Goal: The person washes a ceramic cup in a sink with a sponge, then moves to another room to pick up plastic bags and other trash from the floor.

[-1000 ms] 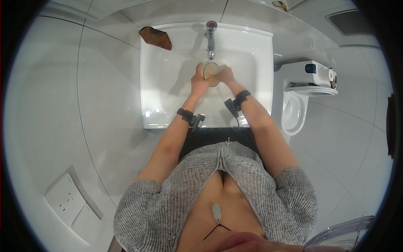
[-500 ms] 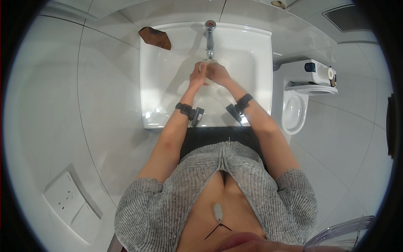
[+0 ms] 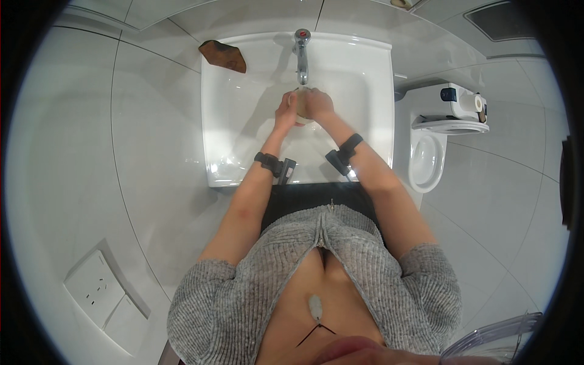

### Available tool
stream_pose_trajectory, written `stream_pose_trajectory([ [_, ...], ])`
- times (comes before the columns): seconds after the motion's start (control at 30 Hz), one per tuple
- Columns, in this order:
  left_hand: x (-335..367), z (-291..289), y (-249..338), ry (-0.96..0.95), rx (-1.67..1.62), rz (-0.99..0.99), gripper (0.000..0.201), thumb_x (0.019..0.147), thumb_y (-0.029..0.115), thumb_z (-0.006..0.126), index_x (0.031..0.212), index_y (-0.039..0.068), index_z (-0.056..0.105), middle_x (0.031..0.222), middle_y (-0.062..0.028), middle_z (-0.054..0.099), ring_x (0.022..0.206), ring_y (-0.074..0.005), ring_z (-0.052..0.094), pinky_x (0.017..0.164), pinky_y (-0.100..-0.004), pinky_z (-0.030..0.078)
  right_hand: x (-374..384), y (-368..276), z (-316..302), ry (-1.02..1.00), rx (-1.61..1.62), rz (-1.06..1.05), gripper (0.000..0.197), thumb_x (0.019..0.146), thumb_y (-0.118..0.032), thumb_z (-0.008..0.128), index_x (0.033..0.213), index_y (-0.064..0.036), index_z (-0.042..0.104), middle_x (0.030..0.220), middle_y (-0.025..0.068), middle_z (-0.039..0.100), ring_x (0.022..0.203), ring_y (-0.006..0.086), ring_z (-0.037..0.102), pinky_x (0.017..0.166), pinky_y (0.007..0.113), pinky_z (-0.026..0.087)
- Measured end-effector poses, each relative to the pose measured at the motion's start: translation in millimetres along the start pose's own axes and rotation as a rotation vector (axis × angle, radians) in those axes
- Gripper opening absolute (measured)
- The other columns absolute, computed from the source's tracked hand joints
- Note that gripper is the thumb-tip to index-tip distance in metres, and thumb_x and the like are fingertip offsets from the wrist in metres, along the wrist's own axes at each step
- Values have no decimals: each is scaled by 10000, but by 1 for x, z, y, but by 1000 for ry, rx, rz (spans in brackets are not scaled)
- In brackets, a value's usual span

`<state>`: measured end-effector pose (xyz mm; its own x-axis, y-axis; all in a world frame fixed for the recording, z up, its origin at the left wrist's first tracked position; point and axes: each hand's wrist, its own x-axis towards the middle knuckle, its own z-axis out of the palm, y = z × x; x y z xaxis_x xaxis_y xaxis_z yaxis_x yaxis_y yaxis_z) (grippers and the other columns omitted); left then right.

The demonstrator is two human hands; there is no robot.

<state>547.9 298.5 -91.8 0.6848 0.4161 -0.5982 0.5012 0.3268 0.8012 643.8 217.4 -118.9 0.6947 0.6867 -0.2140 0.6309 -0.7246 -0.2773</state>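
Below the spout of the chrome faucet, a small pale, round, bowl-like vessel is between my hands over the white sink. My left hand is closed around its left side, thumb near the rim. My right hand is closed at its right side, with curled fingers against the far rim. I cannot tell whether those fingers reach inside or hold something small. Whether water runs from the spout is not clear. Each wrist wears a black strap with a small device.
A brown, irregular flat piece lies on the sink's far left corner. To the right stands a white toilet with a paper roll and a dark blue item on its tank. A wall socket panel is at lower left.
My right hand has shifted from across the vessel toward its right and far side. More of the pale vessel shows between my hands. My left hand stays almost in place.
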Motion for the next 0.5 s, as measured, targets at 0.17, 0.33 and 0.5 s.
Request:
stream_pose_trajectory([
  [0.17, 0, 2, -7, 4, -72, 4, 522, 876, 528, 315, 1230, 151, 382, 1146, -120, 464, 973, -269, 529, 568, -370, 559, 0, -10, -11, -85, 391, -52, 231, 781, -217, 522, 813, -3, 606, 819, 145, 615, 751, 265, 589, 676, 336, 463],
  [0.33, 4, -12, -1, 29, 41, 59, 557, 834, 561, 381, 1233, 173, 380, 1124, -170, 501, 905, -318, 576, 548, -374, 564, -6, -3, -18, -343, 780, -186, 219, 741, -244, 534, 747, -48, 632, 685, 129, 604, 669, 251, 591, 629, 354, 459],
  [0.5, -6, -4, 17, 90, 213, 82, 535, 839, 535, 393, 1235, 175, 381, 965, -185, 582, 858, -315, 598, 577, -362, 533, -11, -2, -33, -321, 286, -33, 319, 654, -332, 646, 779, -43, 595, 742, 112, 583, 709, 235, 569, 664, 343, 472],
])
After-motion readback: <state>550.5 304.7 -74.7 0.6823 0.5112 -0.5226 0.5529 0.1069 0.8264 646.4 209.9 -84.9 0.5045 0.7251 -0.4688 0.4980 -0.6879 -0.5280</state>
